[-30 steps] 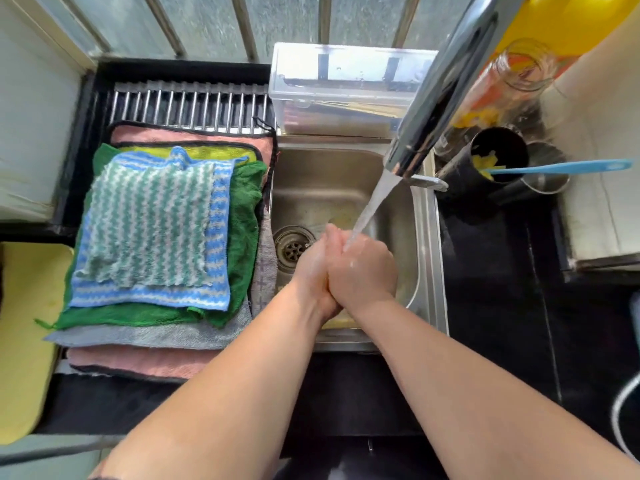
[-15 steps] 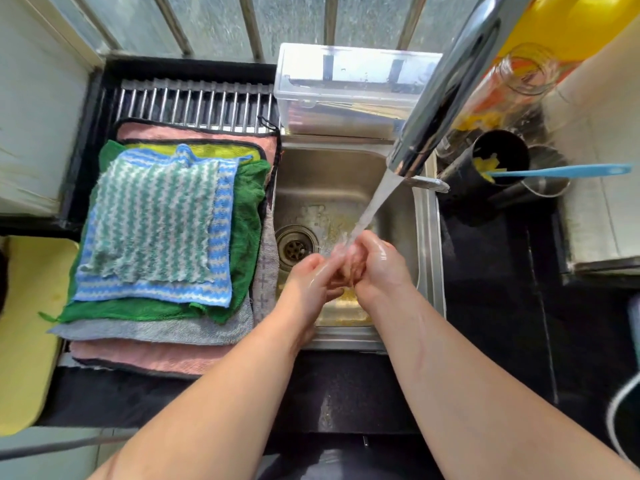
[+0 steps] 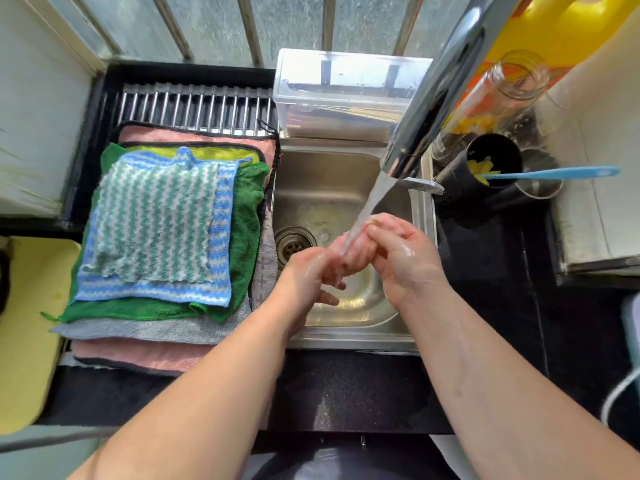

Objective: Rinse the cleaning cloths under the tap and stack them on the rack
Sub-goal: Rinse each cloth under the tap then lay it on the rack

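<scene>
1. Position: both hands are at centre frame over the stainless steel sink (image 3: 311,188), directly under the water stream (image 3: 375,197) that runs from the chrome tap spout (image 3: 433,98).
2. Left hand (image 3: 308,271): wet, its lower fingers lie fairly straight and apart, and it holds no cloth that I can see.
3. Right hand (image 3: 407,258): wet, with fingers bent over the left hand's fingertips where the water lands. The grip is folded onto the other hand, and I cannot tell whether anything small sits inside it.
4. Task items: the cleaning cloths lie flat in one pile at left of frame on the metal-bar drying rack (image 3: 194,109). From the top they are a green-and-white zigzag cloth (image 3: 156,216), a blue-and-white striped cloth (image 3: 221,271), a dark green cloth (image 3: 246,230), a grey cloth (image 3: 156,329) and a pink cloth (image 3: 138,355). A yellow-green cloth with black trim (image 3: 207,152) shows at the far edge of the pile.
5. No cloth shows in the sink basin or on the black stone table (image 3: 346,386).
6. Judgement: the rinse-and-stack work looks finished or nearly so, and the hands appear to be washing themselves.
7. Remaining, by estimate: shut off the tap and perhaps square the pile.
</scene>
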